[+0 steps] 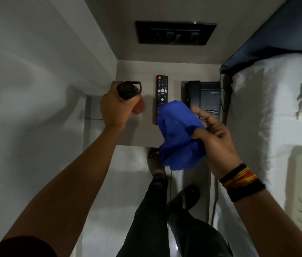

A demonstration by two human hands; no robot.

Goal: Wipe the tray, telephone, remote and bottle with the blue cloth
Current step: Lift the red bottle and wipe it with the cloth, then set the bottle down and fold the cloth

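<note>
My left hand grips a spray bottle with a black trigger head and reddish body, held above the left side of the grey bedside table. My right hand holds the crumpled blue cloth over the table's front, covering the near end of the black remote. The remote lies lengthwise in the table's middle. A black telephone with its handset on the left sits at the right, partly behind my right fingers. No tray is visible.
A white bed with a pillow and dark blue headboard borders the right side. A white wall rises on the left. A black switch panel is on the wall behind the table. My legs and sandalled feet stand on the pale floor below.
</note>
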